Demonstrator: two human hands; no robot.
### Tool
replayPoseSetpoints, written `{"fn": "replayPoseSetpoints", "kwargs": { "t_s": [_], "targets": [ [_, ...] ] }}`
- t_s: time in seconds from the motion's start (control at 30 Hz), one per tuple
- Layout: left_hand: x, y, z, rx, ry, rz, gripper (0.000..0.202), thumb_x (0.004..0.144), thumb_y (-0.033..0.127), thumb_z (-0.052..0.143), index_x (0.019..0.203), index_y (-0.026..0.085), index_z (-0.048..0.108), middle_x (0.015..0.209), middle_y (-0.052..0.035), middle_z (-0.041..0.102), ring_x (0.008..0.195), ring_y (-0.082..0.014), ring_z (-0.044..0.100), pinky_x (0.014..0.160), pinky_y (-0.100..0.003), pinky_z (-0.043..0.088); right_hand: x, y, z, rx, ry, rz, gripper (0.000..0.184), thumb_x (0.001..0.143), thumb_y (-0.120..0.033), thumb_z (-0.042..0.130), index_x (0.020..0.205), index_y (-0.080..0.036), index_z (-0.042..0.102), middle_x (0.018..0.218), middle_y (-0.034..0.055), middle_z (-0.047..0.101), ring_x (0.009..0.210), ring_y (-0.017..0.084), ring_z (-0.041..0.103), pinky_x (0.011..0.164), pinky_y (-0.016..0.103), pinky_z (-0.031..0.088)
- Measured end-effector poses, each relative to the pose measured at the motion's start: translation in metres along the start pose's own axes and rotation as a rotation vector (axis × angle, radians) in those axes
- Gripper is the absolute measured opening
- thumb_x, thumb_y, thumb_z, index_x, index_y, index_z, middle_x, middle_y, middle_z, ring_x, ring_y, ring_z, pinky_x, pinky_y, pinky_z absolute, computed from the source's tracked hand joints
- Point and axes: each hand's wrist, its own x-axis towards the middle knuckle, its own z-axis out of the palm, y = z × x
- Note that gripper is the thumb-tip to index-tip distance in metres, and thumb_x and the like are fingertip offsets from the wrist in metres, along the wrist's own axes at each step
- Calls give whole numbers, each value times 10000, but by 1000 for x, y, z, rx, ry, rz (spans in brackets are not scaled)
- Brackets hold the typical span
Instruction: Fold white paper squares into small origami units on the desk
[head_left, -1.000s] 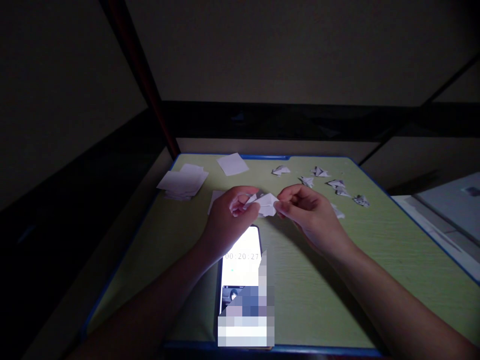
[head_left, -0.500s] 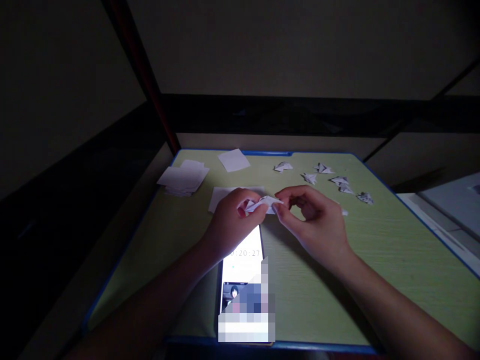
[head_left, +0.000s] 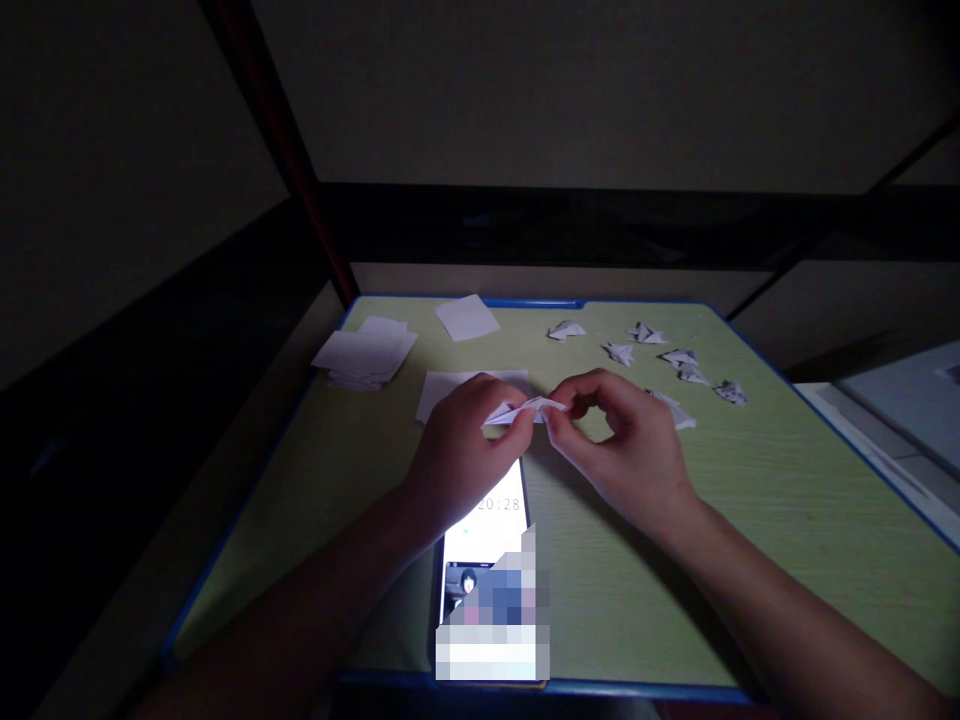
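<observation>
Between my two hands is a small piece of folded white paper (head_left: 517,409), held above the table over the top of a lit phone (head_left: 495,540). My left hand (head_left: 469,440) pinches its left part and middle, thumb in front. At the right end, the thumb and forefinger of my right hand (head_left: 622,430) close on the paper's tip. A flat white sheet (head_left: 442,390) lies partly hidden behind my left hand. Beyond my right hand rests another folded paper piece (head_left: 679,412), partly covered by the fingers.
Several small folded paper pieces (head_left: 619,353) lie at the back right of the green table (head_left: 787,530). A stack of white sheets (head_left: 364,352) sits at the back left, with a single sheet (head_left: 467,317) near the far edge. A pale box-like object (head_left: 907,410) stands beyond the right edge.
My right fingers have closed further onto the paper's right end and the hand has shifted slightly left, uncovering more of the folded piece behind it. The phone's timer has advanced one second.
</observation>
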Motion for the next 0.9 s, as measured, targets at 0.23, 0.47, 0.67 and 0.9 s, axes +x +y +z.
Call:
{"fn": "replayPoseSetpoints", "kwargs": {
  "t_s": [0.23, 0.47, 0.67, 0.9],
  "targets": [
    [-2, 4, 1, 13, -8, -74, 60, 788, 133, 632, 759, 166, 590, 669, 21, 631, 580, -81, 537, 544, -203, 410, -1, 0, 1, -46, 18, -11, 41, 762, -169, 649, 772, -177, 610, 714, 0, 630, 647, 134, 570, 603, 284, 435],
    [-6, 7, 3, 17, -31, -184, 36, 769, 167, 631, 744, 159, 607, 597, 30, 598, 510, -73, 498, 480, -195, 365, -3, -1, 4, -161, 61, -148, 73, 756, -137, 654, 745, -174, 591, 681, -14, 605, 619, 110, 568, 586, 242, 431],
    [-5, 9, 6, -9, -9, -216, 34, 771, 175, 622, 746, 159, 604, 599, 27, 603, 522, -74, 509, 496, -193, 387, -4, 0, 7, -245, 100, -266, 88, 781, -141, 641, 743, -188, 577, 681, -6, 609, 625, 128, 578, 583, 258, 440],
    [-3, 10, 6, -107, 38, -256, 44, 763, 147, 604, 736, 172, 581, 607, 30, 606, 547, -85, 549, 526, -200, 433, -6, -1, 4, -328, 72, -328, 54, 833, -207, 610, 790, -237, 616, 742, 43, 654, 707, 206, 599, 655, 356, 471]
  ]
}}
